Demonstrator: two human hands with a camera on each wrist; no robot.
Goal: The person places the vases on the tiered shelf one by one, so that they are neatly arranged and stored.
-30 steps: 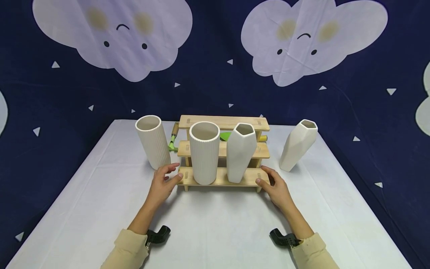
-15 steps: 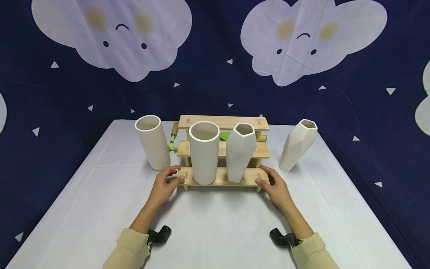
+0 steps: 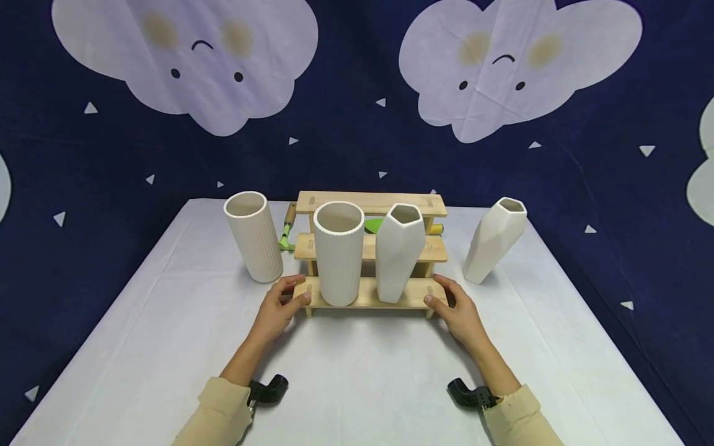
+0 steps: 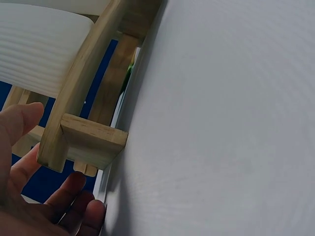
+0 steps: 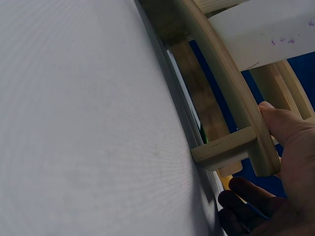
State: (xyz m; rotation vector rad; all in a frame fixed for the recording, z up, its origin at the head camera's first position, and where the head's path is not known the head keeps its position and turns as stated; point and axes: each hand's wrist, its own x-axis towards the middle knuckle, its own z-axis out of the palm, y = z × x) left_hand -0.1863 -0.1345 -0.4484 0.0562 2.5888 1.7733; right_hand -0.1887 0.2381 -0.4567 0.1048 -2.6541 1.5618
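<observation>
A three-tier wooden stand [image 3: 370, 202] stands mid-table. My left hand [image 3: 279, 308] is at the left end of its lowest shelf, thumb over the front and index finger at the end. With thumb and index finger, my right hand [image 3: 458, 313] grips that shelf's right end. Its other fingers curl below in the right wrist view. Two white vases stand on the lowest shelf: a ribbed round vase [image 3: 340, 266] and a faceted vase [image 3: 397, 260]. In the left wrist view the stand's end [image 4: 93, 135] lies between thumb and fingers.
Another ribbed vase [image 3: 255, 241] stands left of the stand, and another faceted vase [image 3: 493, 244] stands to the right. A green garden tool [image 3: 287, 229] with a wooden handle lies behind left. A green blade [image 3: 374, 225] and a yellow piece [image 3: 437, 229] show behind the stand.
My left hand has moved right, from beside the ribbed vase onto the left end of the lowest shelf. The right hand and the vases have stayed in place.
</observation>
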